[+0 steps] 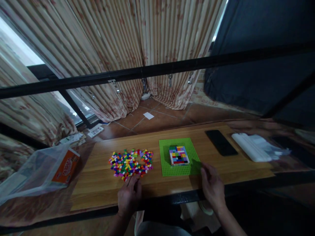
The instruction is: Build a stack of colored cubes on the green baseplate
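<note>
Loose toy bricks are lying at the fingers of my left hand; I'm holding my right hand beside the green baseplate. Whether either is pinching, I can't tell.

At my left fingers I count one heap of bricks, its pieces too many to number. By my right fingers: one green board, bearing one brick block. Ahead and right of those fingers, one phone; well left of both, one orange box.
</note>
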Tool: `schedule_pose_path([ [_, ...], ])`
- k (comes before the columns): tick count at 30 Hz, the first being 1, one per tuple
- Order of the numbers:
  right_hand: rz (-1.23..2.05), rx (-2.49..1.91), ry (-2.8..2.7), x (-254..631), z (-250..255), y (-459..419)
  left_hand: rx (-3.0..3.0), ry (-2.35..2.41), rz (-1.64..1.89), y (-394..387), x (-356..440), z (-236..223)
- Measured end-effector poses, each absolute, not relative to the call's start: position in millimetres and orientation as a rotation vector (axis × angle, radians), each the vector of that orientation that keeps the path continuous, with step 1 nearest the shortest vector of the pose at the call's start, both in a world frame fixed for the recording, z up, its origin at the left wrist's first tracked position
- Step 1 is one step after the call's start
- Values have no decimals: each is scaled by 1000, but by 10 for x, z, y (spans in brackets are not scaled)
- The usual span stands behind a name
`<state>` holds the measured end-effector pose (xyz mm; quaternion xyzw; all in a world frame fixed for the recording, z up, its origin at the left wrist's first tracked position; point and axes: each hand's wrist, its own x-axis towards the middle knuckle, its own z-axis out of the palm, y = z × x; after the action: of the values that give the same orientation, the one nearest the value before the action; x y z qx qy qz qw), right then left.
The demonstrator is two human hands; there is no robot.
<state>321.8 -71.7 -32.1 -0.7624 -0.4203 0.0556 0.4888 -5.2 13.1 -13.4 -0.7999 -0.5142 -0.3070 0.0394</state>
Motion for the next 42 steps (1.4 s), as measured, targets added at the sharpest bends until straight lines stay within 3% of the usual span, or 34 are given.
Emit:
schedule_pose_path([
  [9,-151,-1817,-1243,3196,-563,-682,-2481,-1603,-959,113,-64,-72],
  [26,-401,-1791,-1498,3365,-726,-670,-2556,-1981,-859,2,24,-14],
  [35,-142,-1877,-1627,3604,-632,-692,-2467,-2100,-906,-107,95,-39],
  [39,168,-1919,-1700,3891,-348,-553,-2446,-2010,-915,-183,191,-14],
  [42,168,-1795,-1829,3916,-26,-306,-2563,-1761,-794,-108,392,43],
])
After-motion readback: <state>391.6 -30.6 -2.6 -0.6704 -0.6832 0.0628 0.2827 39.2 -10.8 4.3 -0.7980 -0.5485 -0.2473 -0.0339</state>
